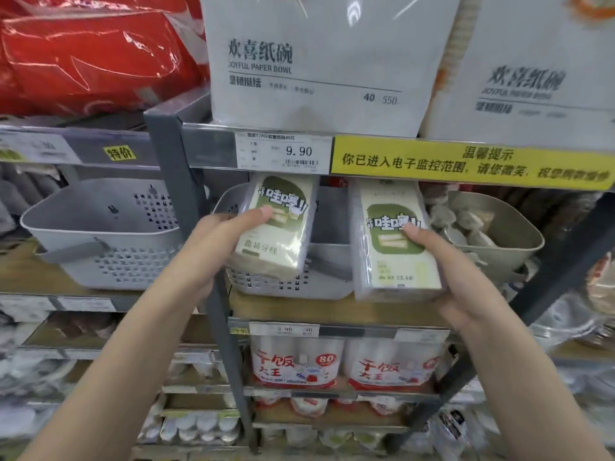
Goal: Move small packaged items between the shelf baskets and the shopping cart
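My left hand (213, 242) grips a cream-and-green packet in clear wrap (278, 224), held tilted over the middle grey shelf basket (293, 286). My right hand (452, 271) holds a second, matching packet (392, 241) upright in front of the same basket's right side, thumb on its printed face. Both packets are off the shelf and in the air. No shopping cart is in view.
An empty grey perforated basket (100, 241) sits on the shelf at left, a beige basket (512, 241) with wrapped items at right. White paper-bowl packs (316, 61) stand on the shelf above, red-labelled cup packs (296, 364) below. A grey upright post (186, 194) divides the shelves.
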Demonstrator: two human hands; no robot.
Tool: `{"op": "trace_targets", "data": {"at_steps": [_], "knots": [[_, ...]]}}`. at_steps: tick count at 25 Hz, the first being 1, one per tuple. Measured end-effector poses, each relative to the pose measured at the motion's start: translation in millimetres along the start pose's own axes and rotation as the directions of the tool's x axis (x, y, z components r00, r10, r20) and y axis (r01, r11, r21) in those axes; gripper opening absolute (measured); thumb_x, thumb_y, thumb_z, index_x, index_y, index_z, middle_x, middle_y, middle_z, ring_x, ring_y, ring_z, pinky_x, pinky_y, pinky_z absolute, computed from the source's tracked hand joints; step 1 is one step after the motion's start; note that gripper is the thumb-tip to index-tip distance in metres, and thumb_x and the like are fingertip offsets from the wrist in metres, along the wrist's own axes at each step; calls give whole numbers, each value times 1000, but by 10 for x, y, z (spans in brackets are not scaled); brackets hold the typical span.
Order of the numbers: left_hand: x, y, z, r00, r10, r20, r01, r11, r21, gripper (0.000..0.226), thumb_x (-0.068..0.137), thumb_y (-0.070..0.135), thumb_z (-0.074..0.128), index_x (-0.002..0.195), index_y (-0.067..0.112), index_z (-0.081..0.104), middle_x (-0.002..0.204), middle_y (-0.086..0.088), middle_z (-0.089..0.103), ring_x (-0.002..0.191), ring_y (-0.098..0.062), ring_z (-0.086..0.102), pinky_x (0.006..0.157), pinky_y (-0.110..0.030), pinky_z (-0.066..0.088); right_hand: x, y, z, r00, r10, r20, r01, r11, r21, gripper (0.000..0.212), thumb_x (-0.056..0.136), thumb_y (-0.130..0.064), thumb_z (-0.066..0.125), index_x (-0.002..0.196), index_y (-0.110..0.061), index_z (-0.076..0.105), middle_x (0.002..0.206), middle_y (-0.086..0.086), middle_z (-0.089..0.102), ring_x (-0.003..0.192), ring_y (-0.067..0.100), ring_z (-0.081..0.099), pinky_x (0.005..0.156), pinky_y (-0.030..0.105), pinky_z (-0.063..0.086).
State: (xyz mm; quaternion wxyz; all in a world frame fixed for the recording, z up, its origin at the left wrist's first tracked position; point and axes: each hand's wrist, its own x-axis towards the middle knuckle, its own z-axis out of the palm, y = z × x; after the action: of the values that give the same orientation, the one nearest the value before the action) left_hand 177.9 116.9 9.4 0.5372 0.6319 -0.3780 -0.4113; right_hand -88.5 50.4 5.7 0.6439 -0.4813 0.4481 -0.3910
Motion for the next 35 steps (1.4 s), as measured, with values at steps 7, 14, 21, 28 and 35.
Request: {"op": "trace_targets", "data": {"at_steps": [7,14,21,28,35], "knots": [[535,203,192,996,32,-85,-33,999,-17,25,79,38,70,99,24,67,94,2,74,89,-15,68,78,-32,49,539,-201,-23,998,-40,54,36,997,73,13,87,-35,62,90,-25,69,88,-1,75,78,16,71,66,31,52],[932,256,116,988,148,-52,-121,928,352,53,69,31,81,116,21,59,113,2,65,100,-19,62,83,-35,51,951,-282,77,990,-113,88,92,974,207,28,92,-31,57,113,-15,66,104,6,72,95,23,69,76,40,57],[1043,112,228,961,-203,186,-112,331,937,68,80,23,70,141,24,39,147,0,38,125,-20,44,95,-27,41,1338,-198,255,982,-181,-44,182,983,12,23,89,-30,62,106,-16,65,105,7,71,97,26,68,88,51,54],[1342,-141,352,844,-415,340,-262,234,936,57,92,17,56,143,28,34,153,0,29,137,-22,32,108,-34,32,1572,-148,527,959,-270,87,283,892,-353,14,86,-25,69,86,-14,62,87,4,66,82,21,60,73,27,48],[1430,-255,255,842,-505,191,-47,284,958,45,87,25,61,130,11,54,137,-8,52,118,-24,54,100,-35,46,1693,-219,643,939,66,338,206,679,-705,35,82,-36,71,113,-21,65,113,-1,64,90,10,63,74,12,48]]}}
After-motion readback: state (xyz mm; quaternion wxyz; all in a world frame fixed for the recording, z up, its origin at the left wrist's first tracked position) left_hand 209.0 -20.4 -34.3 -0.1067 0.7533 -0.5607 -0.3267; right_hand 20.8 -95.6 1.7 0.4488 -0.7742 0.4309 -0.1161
